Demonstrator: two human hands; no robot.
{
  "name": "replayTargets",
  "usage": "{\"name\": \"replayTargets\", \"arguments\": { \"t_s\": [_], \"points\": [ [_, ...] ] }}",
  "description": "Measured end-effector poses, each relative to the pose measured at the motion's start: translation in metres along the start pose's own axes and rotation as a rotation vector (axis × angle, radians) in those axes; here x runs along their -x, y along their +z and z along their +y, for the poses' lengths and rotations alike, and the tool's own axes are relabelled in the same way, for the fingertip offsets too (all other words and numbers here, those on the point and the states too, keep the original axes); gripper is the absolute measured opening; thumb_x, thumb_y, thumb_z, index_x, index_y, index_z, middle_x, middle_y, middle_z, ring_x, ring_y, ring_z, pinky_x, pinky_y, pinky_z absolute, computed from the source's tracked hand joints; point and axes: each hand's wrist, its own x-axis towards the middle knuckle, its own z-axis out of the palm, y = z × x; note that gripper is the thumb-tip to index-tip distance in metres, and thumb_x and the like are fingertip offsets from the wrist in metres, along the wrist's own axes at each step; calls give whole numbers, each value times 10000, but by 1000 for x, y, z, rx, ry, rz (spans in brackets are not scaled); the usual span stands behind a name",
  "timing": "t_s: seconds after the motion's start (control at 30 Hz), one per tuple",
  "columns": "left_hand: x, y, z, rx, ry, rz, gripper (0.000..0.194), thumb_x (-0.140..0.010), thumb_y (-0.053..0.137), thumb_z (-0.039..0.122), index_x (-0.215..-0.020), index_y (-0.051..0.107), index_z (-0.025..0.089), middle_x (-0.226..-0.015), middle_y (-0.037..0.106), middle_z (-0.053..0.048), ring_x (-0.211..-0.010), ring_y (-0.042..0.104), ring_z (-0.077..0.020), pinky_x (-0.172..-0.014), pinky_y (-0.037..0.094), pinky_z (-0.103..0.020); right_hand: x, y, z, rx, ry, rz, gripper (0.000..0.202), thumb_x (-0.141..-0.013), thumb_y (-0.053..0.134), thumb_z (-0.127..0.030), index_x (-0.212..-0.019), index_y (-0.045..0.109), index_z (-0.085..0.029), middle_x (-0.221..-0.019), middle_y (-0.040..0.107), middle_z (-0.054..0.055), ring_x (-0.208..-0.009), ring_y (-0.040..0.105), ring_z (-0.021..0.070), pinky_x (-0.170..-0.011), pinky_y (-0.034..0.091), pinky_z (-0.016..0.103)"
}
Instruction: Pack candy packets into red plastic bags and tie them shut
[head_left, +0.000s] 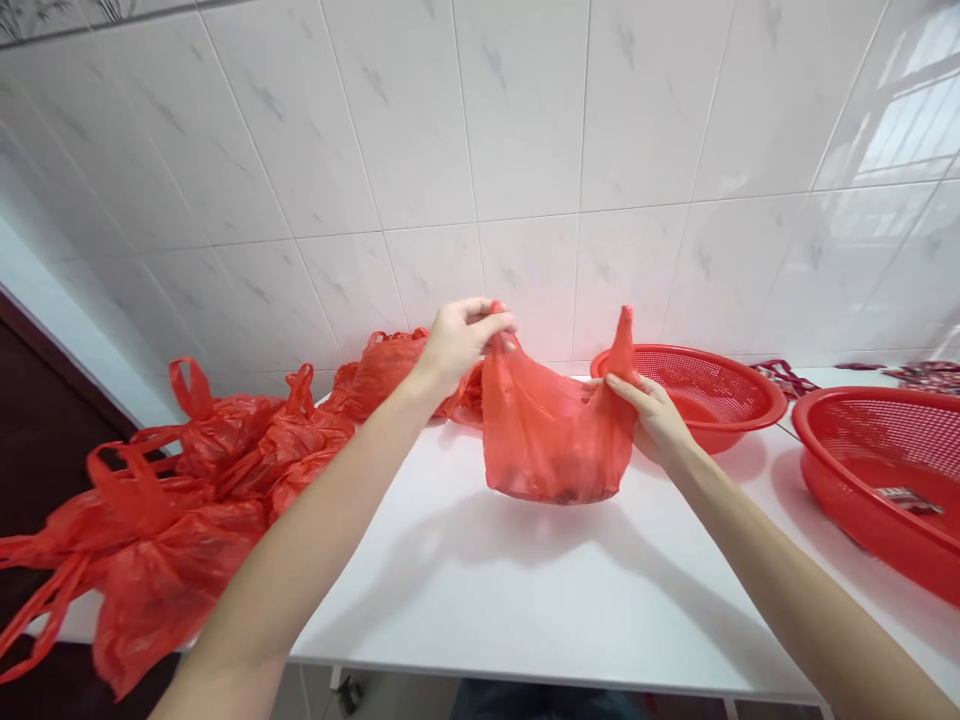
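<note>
A thin red plastic bag (559, 440) hangs above the white table (540, 610), held up by its two handles. My left hand (469, 340) pinches the left handle between thumb and fingers. Around the base of the right handle, my right hand (651, 412) is closed, and the handle's tip sticks up above it. Dark shapes show faintly through the bottom of the bag; I cannot make out what they are. The bag's shadow falls on the table beneath it.
Several filled red plastic bags (180, 530) are heaped at the left, with more along the wall. A red plastic basket (705, 385) stands behind my right hand. Another red basket (885, 480) at the right holds a small packet (909, 500). A tiled wall (525, 150) closes off the back.
</note>
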Motion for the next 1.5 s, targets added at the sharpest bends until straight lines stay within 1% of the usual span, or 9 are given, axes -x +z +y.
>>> {"name": "replayTargets", "arguments": {
  "t_s": [0.17, 0.3, 0.5, 0.63, 0.77, 0.9, 1.17, 1.33, 1.5],
  "points": [
    [-6, -38, -27, 66, -243, -90, 200, -621, 829, 224, -743, 701, 129, -773, 702, -48, -671, 653, -137, -671, 539, -267, 2, -22, 17, -119, 121, 151, 403, -502, 967, -448, -730, 740, -204, -758, 727, 4, -707, 653, 160, -659, 526, 256],
    [4, -49, -64, 183, -237, -95, 410, -597, 878, 275, -963, 720, 180, -996, 746, -85, -951, 705, -217, -889, 545, -347, 5, -25, 29, -111, 144, 107, 370, -577, 932, -464, -749, 743, -195, -757, 730, 16, -710, 662, 169, -672, 518, 273],
    [33, -57, -120, 200, -63, -386, 1085, -542, 928, 493, -1493, 444, 304, -1565, 446, -143, -1491, 332, -370, -1189, 330, -497, 4, -31, 38, -160, 129, 132, 356, -608, 913, -472, -807, 772, -213, -843, 772, 43, -866, 717, 231, -791, 554, 327],
    [43, -46, -129, 51, -19, -553, 1183, -557, 941, 408, -1564, 327, 322, -1634, 338, -124, -1534, 225, -371, -1226, 257, -527, 4, -36, 40, -159, 128, 119, 340, -666, 876, -491, -853, 781, -223, -948, 789, 65, -1003, 722, 280, -896, 558, 378],
    [37, -25, -126, -79, -28, -374, 868, -645, 896, 320, -1435, 539, 279, -1519, 518, -112, -1423, 444, -349, -1166, 376, -508, 7, -36, 39, -144, 121, 104, 369, -672, 867, -510, -879, 785, -215, -998, 790, 79, -1086, 703, 307, -966, 545, 408],
    [26, -14, -126, -24, -30, -259, 408, -705, 833, 447, -998, 776, 169, -1073, 774, -111, -1065, 699, -318, -959, 547, -453, 10, -38, 35, -142, 82, 97, 401, -713, 828, -538, -932, 782, -205, -1084, 781, 99, -1170, 668, 328, -1014, 528, 433],
    [28, -21, -120, 280, -180, 43, 410, -567, 903, 475, -775, 744, 160, -797, 767, -52, -738, 701, -195, -692, 538, -280, 10, -48, 23, -211, 44, 121, 315, -746, 788, -526, -919, 774, -262, -1113, 782, 59, -1190, 661, 313, -981, 564, 416],
    [30, -22, -132, 300, -323, 123, 414, -498, 912, 427, -753, 727, 159, -787, 754, -45, -747, 684, -183, -667, 510, -256, 10, -47, 32, -213, 162, 217, 310, -728, 828, -477, -929, 779, -246, -1096, 784, 59, -1117, 695, 278, -906, 587, 349],
    [39, -20, -133, 240, -185, 106, 417, -621, 836, 464, -905, 722, 181, -931, 764, -54, -921, 701, -237, -805, 531, -303, 10, -42, 35, -213, 166, 261, 326, -683, 871, -474, -876, 775, -229, -952, 796, 51, -933, 735, 245, -792, 593, 306]
  ]
}}
